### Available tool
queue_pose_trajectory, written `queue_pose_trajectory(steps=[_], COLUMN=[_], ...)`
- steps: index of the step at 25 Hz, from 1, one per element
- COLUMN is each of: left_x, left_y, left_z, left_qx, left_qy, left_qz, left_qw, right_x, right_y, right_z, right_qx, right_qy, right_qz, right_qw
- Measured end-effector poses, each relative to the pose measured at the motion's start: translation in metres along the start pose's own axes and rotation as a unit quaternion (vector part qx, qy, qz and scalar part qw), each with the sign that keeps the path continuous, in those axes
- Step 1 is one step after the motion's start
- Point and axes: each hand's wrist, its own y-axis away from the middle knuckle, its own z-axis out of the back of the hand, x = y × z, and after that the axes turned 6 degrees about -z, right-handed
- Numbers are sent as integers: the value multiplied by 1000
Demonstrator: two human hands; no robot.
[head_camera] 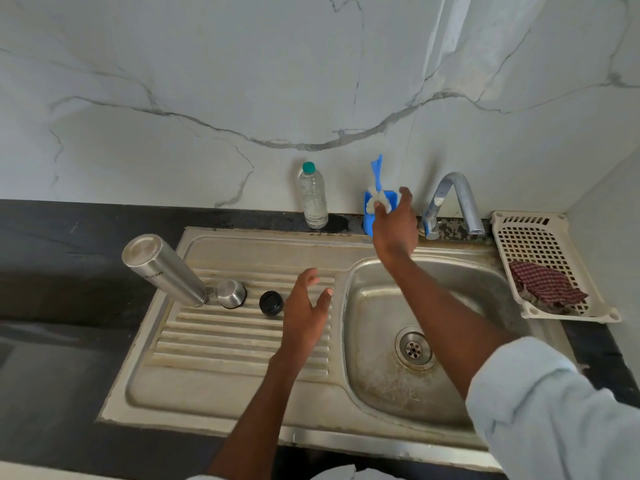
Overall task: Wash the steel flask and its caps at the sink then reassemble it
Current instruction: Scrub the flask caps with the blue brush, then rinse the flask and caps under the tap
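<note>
- Head view: I count one steel flask (166, 270), upside down on the draining board (221, 341), mouth down and leaning left.
- Two caps just right of it: one steel cap (231, 293), one black cap (271, 302), both on the ribs.
- Left hand (304, 317) hovers beside the black cap, fingers spread apart, holding nothing.
- Right hand (394, 226) reaches behind the basin (381, 341); fingers pinch the white bristles of one blue brush (377, 178) in its blue holder (369, 216).
- One plastic bottle (313, 197), one tap (453, 202), one basket (540, 237) with one checked cloth (543, 284).
</note>
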Motion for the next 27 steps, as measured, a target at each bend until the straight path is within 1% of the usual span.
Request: queue_pose_trajectory(steps=[2,5,7,10,12,14,16,18,20,22,24,26,27], left_x=[3,6,9,11,11,10,10,7,5,11,29,53,67], left_y=[5,8,4,-5,-6,-6,-4,3,16,32,46,61,68], left_z=[0,-1,-3,-9,-13,-15,-12,-4,11,33,59,89,103], left_qx=[6,6,16,87,117,117,94,44,-22,-92,-149,-169,-163], left_qy=[-10,-20,-52,-120,-144,-147,-131,-110,-98,-113,-147,-204,-233], left_qz=[3,4,-8,-22,-38,-54,-83,-131,-175,-210,-219,-176,-148], left_qw=[1000,1000,998,989,982,981,983,984,979,967,953,948,947], right_x=[5,9,14,15,14,13,8,-6,-27,-46,-57,-58,-54], right_y=[-22,-44,-56,-64,-61,-50,-25,16,65,113,149,178,190], right_z=[2,7,10,14,16,19,20,17,7,-6,-24,-43,-52], right_qx=[-12,-39,-40,-2,7,-21,-60,-69,-27,43,112,169,192], right_qy=[36,10,13,50,27,-14,-41,-36,8,61,127,194,221], right_qz=[31,56,40,9,-8,-7,23,74,142,222,311,392,423], right_qw=[999,998,998,999,1000,1000,997,994,989,972,935,883,857])
